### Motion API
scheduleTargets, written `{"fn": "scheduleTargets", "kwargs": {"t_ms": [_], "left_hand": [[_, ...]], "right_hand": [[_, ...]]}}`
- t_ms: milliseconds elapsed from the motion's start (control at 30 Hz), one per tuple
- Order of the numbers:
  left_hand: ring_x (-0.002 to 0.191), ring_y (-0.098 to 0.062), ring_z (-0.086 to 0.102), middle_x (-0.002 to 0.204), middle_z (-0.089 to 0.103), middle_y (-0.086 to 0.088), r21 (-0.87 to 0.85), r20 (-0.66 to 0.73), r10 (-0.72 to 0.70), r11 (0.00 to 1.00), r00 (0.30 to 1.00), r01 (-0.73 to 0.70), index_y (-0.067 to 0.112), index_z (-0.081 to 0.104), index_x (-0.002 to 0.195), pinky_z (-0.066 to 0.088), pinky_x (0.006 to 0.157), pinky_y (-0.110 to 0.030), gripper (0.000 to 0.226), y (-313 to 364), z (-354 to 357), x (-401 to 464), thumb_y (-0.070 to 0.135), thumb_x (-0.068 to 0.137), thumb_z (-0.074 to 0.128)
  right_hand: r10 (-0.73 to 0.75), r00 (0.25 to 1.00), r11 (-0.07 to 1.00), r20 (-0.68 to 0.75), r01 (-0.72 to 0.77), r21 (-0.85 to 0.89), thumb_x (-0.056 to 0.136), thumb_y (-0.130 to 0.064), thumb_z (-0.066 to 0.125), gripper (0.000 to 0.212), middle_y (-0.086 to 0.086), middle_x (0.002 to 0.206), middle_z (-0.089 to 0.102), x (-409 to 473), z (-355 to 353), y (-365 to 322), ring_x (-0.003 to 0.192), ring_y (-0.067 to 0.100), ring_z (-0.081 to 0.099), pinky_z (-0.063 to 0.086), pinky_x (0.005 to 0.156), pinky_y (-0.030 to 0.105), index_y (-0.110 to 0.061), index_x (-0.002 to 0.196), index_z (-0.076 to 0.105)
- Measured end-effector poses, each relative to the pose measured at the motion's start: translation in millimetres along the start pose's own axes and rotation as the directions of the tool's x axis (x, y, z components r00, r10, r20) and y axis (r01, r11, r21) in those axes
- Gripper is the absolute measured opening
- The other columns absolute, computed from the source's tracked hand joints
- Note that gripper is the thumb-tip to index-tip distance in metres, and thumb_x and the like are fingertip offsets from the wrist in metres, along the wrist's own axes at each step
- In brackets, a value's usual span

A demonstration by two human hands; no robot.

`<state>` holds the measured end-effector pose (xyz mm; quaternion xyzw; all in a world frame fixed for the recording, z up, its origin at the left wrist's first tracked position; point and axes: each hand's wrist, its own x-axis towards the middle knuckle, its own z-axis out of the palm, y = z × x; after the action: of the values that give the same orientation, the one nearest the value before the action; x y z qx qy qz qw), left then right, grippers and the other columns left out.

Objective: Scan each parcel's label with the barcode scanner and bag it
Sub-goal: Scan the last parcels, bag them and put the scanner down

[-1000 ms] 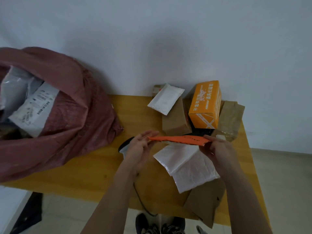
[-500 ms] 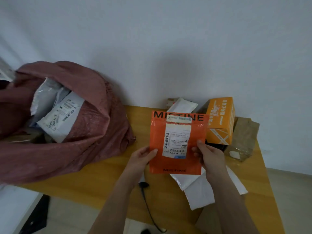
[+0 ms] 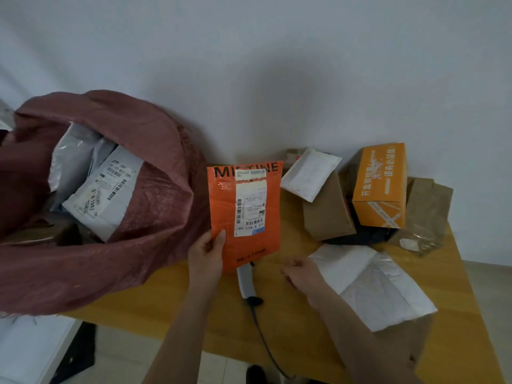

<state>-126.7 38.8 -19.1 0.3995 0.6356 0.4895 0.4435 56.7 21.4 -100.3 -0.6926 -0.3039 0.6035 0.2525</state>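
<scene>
My left hand [image 3: 206, 254] grips the lower left corner of an orange padded mailer [image 3: 245, 214] and holds it upright, its white barcode label facing me. My right hand [image 3: 300, 273] hovers low over the table, holding nothing, just right of the mailer, fingers loosely curled. The grey barcode scanner [image 3: 246, 281] lies on the table between my hands, partly hidden behind the mailer's bottom edge, its black cable running toward me. A large dark red woven sack [image 3: 138, 245] lies open at the left with several labelled parcels [image 3: 102, 189] inside.
On the wooden table [image 3: 166, 309] at the right lie two white padded envelopes [image 3: 374, 281], a small white pouch [image 3: 310, 173], brown paper parcels [image 3: 327, 214] and an orange carton [image 3: 379, 187]. A white wall stands behind. The table's front edge is near me.
The mailer was flat and edge-on, then turned up to show its label. My right hand has let go of it and dropped toward the table; the mailer shifted left toward the sack.
</scene>
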Motion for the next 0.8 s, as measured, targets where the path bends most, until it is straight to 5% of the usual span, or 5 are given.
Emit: {"fn": "scheduleTargets", "kwargs": {"t_ms": [100, 367, 533, 667, 800], "left_hand": [[0.077, 0.008, 0.067, 0.08, 0.072, 0.02, 0.056, 0.041, -0.027, 0.998, 0.999, 0.025, 0.026, 0.07, 0.097, 0.05, 0.06, -0.008, 0.015, -9, -10, 9, 0.017, 0.095, 0.059], [0.08, 0.007, 0.067, 0.09, 0.071, 0.015, 0.223, 0.144, -0.006, 0.975, 0.99, -0.027, 0.023, 0.071, 0.102, 0.049, 0.062, -0.007, 0.016, -20, -40, 28, 0.017, 0.097, 0.057], [0.088, 0.001, 0.068, 0.098, 0.072, 0.012, 0.285, 0.192, -0.015, 0.958, 0.981, -0.041, 0.025, 0.072, 0.106, 0.05, 0.068, -0.009, 0.019, -26, -57, 36, 0.022, 0.098, 0.055], [0.089, 0.004, 0.063, 0.101, 0.068, 0.017, 0.332, 0.191, -0.021, 0.942, 0.981, -0.044, 0.033, 0.066, 0.106, 0.047, 0.066, -0.007, 0.018, -28, -60, 42, 0.027, 0.1, 0.05], [0.104, -0.009, 0.06, 0.117, 0.064, 0.009, 0.373, 0.159, -0.004, 0.926, 0.987, -0.056, 0.027, 0.062, 0.119, 0.049, 0.086, -0.025, 0.025, -28, -51, 45, 0.029, 0.102, 0.045]], "right_hand": [[-0.057, 0.994, 0.971, 0.09, 0.076, -0.225, 0.092, -0.012, 0.047, 0.02, -0.002, 0.072, 0.049, 14, 37, 7, 0.064, 0.008, 0.044, 0.038, 0.058, 0.02, -0.018, 0.073, 0.048], [-0.105, 0.992, 0.877, 0.073, 0.126, -0.464, 0.09, -0.035, 0.063, 0.041, 0.005, 0.116, 0.063, 43, 104, 26, 0.089, 0.013, 0.06, 0.045, 0.059, 0.018, -0.013, 0.123, 0.052], [-0.176, 0.984, 0.909, -0.03, 0.151, -0.387, 0.084, -0.014, 0.066, 0.031, 0.006, 0.101, 0.064, 53, 127, 40, 0.08, 0.016, 0.063, 0.058, 0.069, 0.035, -0.01, 0.112, 0.054], [-0.175, 0.984, 0.946, 0.012, 0.172, -0.275, 0.085, -0.003, 0.058, 0.006, 0.006, 0.072, 0.05, 38, 116, 29, 0.064, 0.018, 0.051, 0.038, 0.049, 0.027, -0.002, 0.089, 0.054], [-0.208, 0.975, 0.967, -0.077, 0.193, -0.166, 0.087, -0.008, 0.057, 0.024, -0.009, 0.053, 0.051, 26, 86, 27, 0.052, 0.01, 0.048, 0.037, 0.046, 0.018, -0.016, 0.067, 0.047]]}}
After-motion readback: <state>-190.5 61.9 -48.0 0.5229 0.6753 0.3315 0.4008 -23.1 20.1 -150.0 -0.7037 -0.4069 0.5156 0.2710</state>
